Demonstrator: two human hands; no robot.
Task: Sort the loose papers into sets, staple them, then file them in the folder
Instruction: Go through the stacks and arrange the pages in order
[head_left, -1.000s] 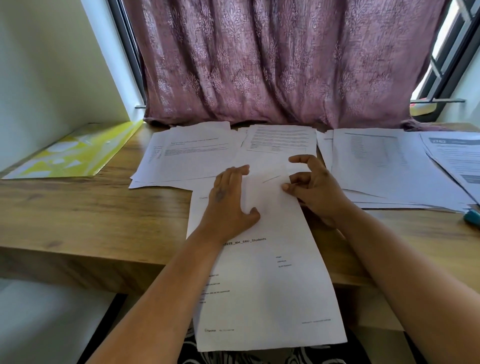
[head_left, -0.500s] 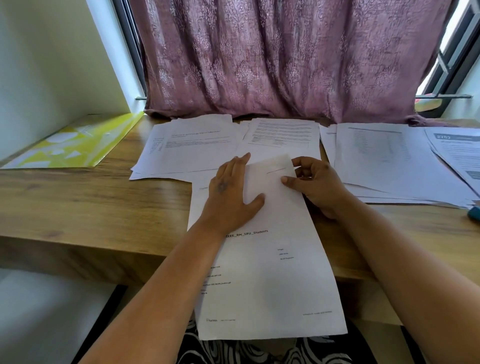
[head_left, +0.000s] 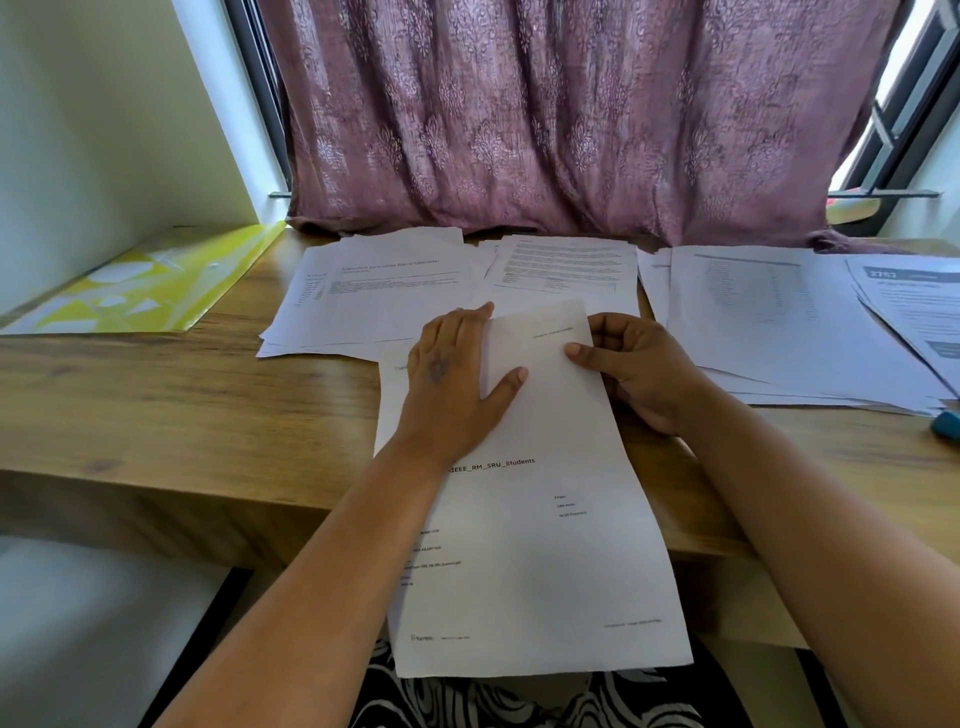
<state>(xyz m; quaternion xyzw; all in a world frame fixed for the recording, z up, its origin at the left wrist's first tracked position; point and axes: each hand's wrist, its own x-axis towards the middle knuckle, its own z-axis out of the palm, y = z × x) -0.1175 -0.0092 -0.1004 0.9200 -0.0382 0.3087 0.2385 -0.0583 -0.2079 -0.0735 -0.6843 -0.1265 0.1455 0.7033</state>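
Observation:
A white printed set of sheets (head_left: 535, 545) lies in front of me, hanging over the desk's near edge. My left hand (head_left: 452, 379) rests flat on its upper left part, fingers straight. My right hand (head_left: 631, 369) pinches the upper right edge of the top sheet, thumb on top, and that far end is lifted. More loose papers lie behind: a pile at left centre (head_left: 379, 296), one in the middle (head_left: 566, 265) and a spread at the right (head_left: 769, 317). A yellow folder (head_left: 140, 286) lies at the far left of the desk.
The wooden desk (head_left: 182, 410) runs across the view under a window with a mauve curtain (head_left: 571, 114). A teal object (head_left: 946, 423) peeks in at the right edge. A white wall closes off the left side.
My right hand closed from a loose hover onto the sheet's upper right edge, and the sheet's far end rose. The left hand stayed flat on the paper.

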